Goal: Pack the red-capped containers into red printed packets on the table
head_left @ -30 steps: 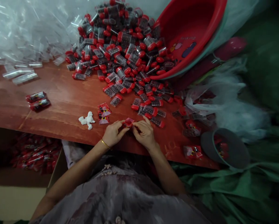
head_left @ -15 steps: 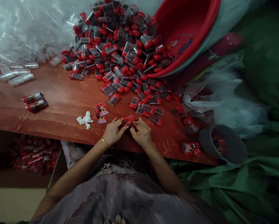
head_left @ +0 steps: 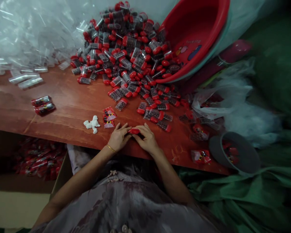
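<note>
My left hand [head_left: 118, 138] and my right hand [head_left: 146, 139] meet near the front edge of the red-brown table [head_left: 67, 106]. Both pinch a small red item [head_left: 134, 131] between their fingertips. I cannot make out whether it is a packet or a capped container. Just left of my hands lie small red printed packets [head_left: 109, 117] and a crumpled white scrap [head_left: 92, 124]. Loose red-capped clear containers [head_left: 157, 115] lie right behind my hands.
A big heap of red-capped containers [head_left: 128, 51] spills from a tilted red basin [head_left: 196, 35] at the back. Clear plastic sleeves [head_left: 21, 42] pile at back left. Two wrapped bundles [head_left: 42, 105] lie at left. A grey bowl [head_left: 235, 153] sits at right, a box of red packs [head_left: 36, 158] below left.
My hands have lowered the red item closer to the table and drawn tighter together on it. The view has shifted slightly.
</note>
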Available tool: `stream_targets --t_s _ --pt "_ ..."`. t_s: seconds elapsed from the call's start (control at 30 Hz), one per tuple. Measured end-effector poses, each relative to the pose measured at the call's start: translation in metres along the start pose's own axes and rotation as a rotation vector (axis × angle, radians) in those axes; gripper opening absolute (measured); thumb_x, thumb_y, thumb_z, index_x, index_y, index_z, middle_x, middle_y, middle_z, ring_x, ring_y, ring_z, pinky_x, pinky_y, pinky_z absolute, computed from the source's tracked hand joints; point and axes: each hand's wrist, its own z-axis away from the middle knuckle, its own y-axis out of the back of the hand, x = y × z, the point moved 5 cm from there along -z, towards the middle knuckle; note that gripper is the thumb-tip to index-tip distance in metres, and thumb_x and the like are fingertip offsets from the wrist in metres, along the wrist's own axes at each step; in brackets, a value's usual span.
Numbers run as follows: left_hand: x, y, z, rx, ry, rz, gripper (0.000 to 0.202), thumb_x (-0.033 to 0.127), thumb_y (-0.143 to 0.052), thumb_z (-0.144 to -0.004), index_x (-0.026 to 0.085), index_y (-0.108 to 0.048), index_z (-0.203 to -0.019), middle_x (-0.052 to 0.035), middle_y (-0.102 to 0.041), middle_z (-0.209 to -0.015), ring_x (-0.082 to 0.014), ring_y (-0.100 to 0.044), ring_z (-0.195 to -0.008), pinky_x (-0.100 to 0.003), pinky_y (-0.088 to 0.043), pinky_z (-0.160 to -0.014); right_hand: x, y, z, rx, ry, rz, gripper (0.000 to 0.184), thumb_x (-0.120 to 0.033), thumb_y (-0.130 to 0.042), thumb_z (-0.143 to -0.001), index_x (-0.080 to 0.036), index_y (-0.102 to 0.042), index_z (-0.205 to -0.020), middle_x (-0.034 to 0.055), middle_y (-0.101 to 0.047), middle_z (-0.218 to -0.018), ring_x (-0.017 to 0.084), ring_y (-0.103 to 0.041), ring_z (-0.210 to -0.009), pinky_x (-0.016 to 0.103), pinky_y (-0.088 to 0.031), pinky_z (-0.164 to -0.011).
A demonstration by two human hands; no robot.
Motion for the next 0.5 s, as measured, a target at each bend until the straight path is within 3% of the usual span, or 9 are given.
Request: stream_targets --t_s 0.13,0.23,0.3,0.4,0.47,0.5 --pt "0.001 0.005 0.002 0.022 0.016 0.054 0.019 0.021 -0.057 -0.082 0.018 -0.064 -0.099 -0.0082 -0.07 -0.104 -0.025 -0.056 -0.115 -0.052 -0.032 -0.106 -0.001 0.001 -0.005 -0.03 0.047 -0.028 0.021 -0.037 -0.061 -0.083 -0.023 -0.065 -0.098 0.004 -0.069 -0.094 0.019 -0.063 -0.089 0.049 -0.036 -0.101" --pt "-0.011 0.038 0.011 0.124 0.159 0.197 0.016 0.03 -0.059 -0.081 0.017 -0.067 -0.085 -0.006 -0.072 -0.09 -0.0217 -0.066 -0.093 -0.042 -0.048 -0.092 -0.003 0.006 -0.017 -0.04 0.093 0.009 0.025 -0.035 -0.059 -0.084 -0.023 -0.063 -0.106 0.0066 -0.068 -0.099 0.021 -0.061 -0.094 0.044 -0.044 -0.093" --pt "-0.034 0.082 0.024 0.3 0.327 0.336 0.026 0.04 -0.06 -0.078 0.016 -0.067 -0.086 -0.0048 -0.072 -0.085 -0.0196 -0.066 -0.081 -0.035 -0.053 -0.079 -0.004 0.007 -0.034 -0.005 0.108 0.088 0.024 -0.03 -0.052 -0.088 -0.021 -0.063 -0.108 0.0089 -0.068 -0.1 0.022 -0.06 -0.096 0.042 -0.047 -0.089" --pt "-0.083 0.166 0.057 0.691 0.547 0.456 0.036 0.047 -0.069 -0.067 0.014 -0.066 -0.082 -0.0004 -0.072 -0.079 -0.0159 -0.065 -0.072 -0.033 -0.055 -0.074 -0.005 -0.006 -0.07 0.039 0.089 0.223 0.029 -0.028 -0.047 -0.089 -0.017 -0.062 -0.111 0.0132 -0.066 -0.104 0.026 -0.058 -0.099 0.044 -0.046 -0.09" --pt "-0.119 0.216 0.079 0.839 0.692 0.364 0.037 0.048 -0.069 -0.067 0.014 -0.064 -0.079 0.0037 -0.07 -0.074 -0.0127 -0.063 -0.068 -0.034 -0.054 -0.075 -0.004 -0.022 -0.096 0.024 0.047 0.294 0.035 -0.03 -0.048 -0.088 -0.015 -0.058 -0.118 0.0161 -0.061 -0.113 0.029 -0.055 -0.103 0.046 -0.045 -0.09" --pt "-0.136 0.235 0.089 0.846 0.79 0.259 0.038 0.049 -0.066 -0.068 0.013 -0.063 -0.079 0.0047 -0.069 -0.068 -0.0135 -0.063 -0.067 -0.036 -0.053 -0.075 -0.004 -0.031 -0.107 0.004 0.022 0.328 0.039 -0.031 -0.049 -0.088 -0.015 -0.056 -0.122 0.0174 -0.057 -0.12 0.031 -0.052 -0.108 0.048 -0.044 -0.091"
